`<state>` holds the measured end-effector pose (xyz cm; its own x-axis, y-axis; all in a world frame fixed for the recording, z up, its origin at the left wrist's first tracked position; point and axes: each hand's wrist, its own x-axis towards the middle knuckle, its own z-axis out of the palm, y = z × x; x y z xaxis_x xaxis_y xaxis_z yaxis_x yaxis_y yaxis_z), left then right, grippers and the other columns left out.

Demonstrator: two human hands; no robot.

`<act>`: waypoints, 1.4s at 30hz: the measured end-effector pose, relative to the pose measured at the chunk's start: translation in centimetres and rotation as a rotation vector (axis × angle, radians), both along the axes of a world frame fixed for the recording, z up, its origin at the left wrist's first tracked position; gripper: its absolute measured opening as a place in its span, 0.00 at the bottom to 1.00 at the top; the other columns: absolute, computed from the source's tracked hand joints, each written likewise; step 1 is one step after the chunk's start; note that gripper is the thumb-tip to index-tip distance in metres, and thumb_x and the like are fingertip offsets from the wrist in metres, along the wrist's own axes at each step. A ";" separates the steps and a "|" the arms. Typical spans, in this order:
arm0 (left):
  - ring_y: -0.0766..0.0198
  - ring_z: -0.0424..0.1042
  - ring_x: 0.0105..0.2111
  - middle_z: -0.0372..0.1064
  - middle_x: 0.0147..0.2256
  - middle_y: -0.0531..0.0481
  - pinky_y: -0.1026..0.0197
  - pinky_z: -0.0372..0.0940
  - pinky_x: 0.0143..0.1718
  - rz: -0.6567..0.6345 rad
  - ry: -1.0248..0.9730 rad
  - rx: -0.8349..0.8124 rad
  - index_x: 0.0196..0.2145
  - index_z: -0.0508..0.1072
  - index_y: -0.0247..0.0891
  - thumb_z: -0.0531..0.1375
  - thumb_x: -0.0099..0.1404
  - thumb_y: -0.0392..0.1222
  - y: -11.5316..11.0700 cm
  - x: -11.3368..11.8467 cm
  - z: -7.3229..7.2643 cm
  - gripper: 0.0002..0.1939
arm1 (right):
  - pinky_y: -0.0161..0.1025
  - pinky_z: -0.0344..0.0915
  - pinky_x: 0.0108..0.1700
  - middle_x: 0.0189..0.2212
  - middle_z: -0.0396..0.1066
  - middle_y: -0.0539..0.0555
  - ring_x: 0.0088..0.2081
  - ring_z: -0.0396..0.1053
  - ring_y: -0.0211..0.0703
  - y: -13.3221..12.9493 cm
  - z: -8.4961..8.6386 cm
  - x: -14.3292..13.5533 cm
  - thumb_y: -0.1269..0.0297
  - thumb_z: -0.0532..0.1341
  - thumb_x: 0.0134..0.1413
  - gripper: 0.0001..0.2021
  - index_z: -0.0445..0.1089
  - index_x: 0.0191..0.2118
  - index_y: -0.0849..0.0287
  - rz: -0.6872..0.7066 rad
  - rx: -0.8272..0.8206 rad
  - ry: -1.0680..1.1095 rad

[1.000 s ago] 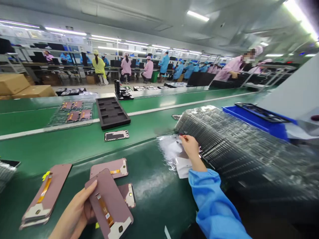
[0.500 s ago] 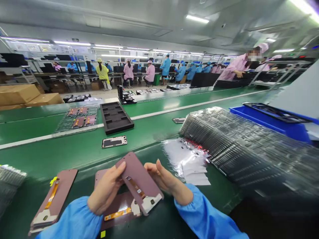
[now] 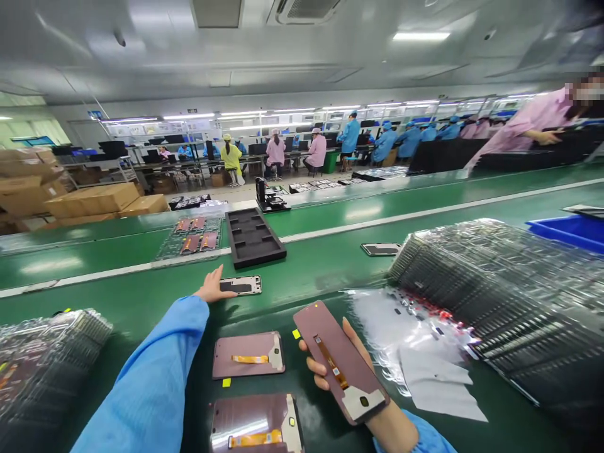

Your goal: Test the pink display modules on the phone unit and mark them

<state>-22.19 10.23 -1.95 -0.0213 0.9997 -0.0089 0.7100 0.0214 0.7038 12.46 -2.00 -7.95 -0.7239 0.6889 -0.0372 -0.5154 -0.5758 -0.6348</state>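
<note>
My right hand (image 3: 325,371) is closed around a mauve phone screen panel (image 3: 337,358), tilted, with its orange ribbon cable and pale end facing up. My left hand (image 3: 212,287) reaches far forward and grips the left end of a phone frame (image 3: 245,285), thumb along its near edge and fingers at the far edge; the frame lies on the green belt. Between my arms, another mauve screen panel (image 3: 248,365) rests on the dark mat. Nearer to me is a glossy screen panel (image 3: 255,409), partly cut off by the bottom edge.
Stacked clear plastic trays (image 3: 491,283) stand at right, beside a pile of peeled films (image 3: 401,327). More clear trays (image 3: 51,352) are at left. A black tray (image 3: 255,238) and a second phone frame (image 3: 381,250) lie on the belt. A co-worker in pink (image 3: 528,129) works across it.
My left hand has left the screen panel and moved forward to the phone frame. The right hand now holds the panel alone. My view has turned left.
</note>
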 end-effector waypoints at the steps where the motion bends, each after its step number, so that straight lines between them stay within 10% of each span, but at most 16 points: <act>1: 0.30 0.44 0.65 0.57 0.63 0.33 0.40 0.44 0.63 0.011 0.031 -0.012 0.56 0.67 0.35 0.72 0.31 0.57 0.1 -1.2 -0.2 0.54 | 0.36 0.59 0.24 0.25 0.66 0.54 0.23 0.58 0.39 0.2 -0.1 0.0 0.24 0.46 0.47 0.43 0.73 0.40 0.64 0.031 0.003 0.011; 6: 0.38 0.64 0.56 0.70 0.53 0.36 0.47 0.55 0.59 0.021 0.112 0.027 0.49 0.72 0.36 0.70 0.35 0.58 -1.6 -3.9 -0.6 0.43 | 0.35 0.61 0.24 0.33 0.72 0.56 0.24 0.63 0.39 0.4 0.0 -0.2 0.27 0.53 0.46 0.38 0.74 0.42 0.62 -0.007 -0.017 0.060; 14: 0.45 0.68 0.51 0.61 0.51 0.40 0.46 0.64 0.52 0.293 -0.008 0.305 0.53 0.65 0.36 0.60 0.54 0.62 -7.6 -2.7 2.1 0.36 | 0.37 0.70 0.31 0.40 0.75 0.60 0.32 0.73 0.43 -0.9 2.2 0.1 0.33 0.59 0.49 0.35 0.74 0.44 0.64 -0.164 -0.063 0.052; 20: 0.52 0.76 0.42 0.69 0.40 0.50 0.52 0.71 0.41 0.287 -0.846 0.277 0.62 0.53 0.45 0.65 0.55 0.60 -16.3 1.1 3.5 0.42 | 0.35 0.72 0.36 0.43 0.75 0.58 0.37 0.75 0.44 -3.6 5.4 0.4 0.34 0.60 0.52 0.35 0.70 0.55 0.58 -0.280 0.061 -0.001; 26: 0.42 0.68 0.54 0.69 0.54 0.37 0.51 0.66 0.51 0.049 -1.183 0.009 0.60 0.63 0.42 0.71 0.49 0.57 -23.5 6.2 0.8 0.44 | 0.48 0.71 0.49 0.59 0.64 0.58 0.52 0.70 0.55 -5.4 6.5 -0.7 0.41 0.67 0.49 0.32 0.66 0.58 0.48 -0.551 0.532 -0.182; 34: 0.41 0.63 0.58 0.66 0.58 0.38 0.46 0.58 0.59 -0.101 -1.184 -0.052 0.60 0.64 0.42 0.71 0.47 0.60 -25.0 8.5 -1.5 0.46 | 0.51 0.68 0.54 0.61 0.61 0.61 0.58 0.64 0.58 -6.7 4.3 -1.9 0.42 0.62 0.55 0.33 0.59 0.64 0.48 -0.417 1.103 -0.539; 42: 0.40 0.60 0.60 0.65 0.59 0.37 0.45 0.52 0.62 -0.130 -1.158 -0.046 0.60 0.66 0.41 0.70 0.47 0.60 -24.9 8.7 -0.9 0.45 | 0.49 0.67 0.56 0.60 0.63 0.62 0.58 0.65 0.56 -6.7 4.2 -1.9 0.45 0.62 0.58 0.31 0.61 0.63 0.50 -0.335 1.252 -0.680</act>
<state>-13.50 -14.70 -2.87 0.1255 0.9921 0.0075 -0.3573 0.0381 0.9332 10.58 -8.66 -3.74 -0.6143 0.6562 0.4382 0.0858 0.6076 -0.7896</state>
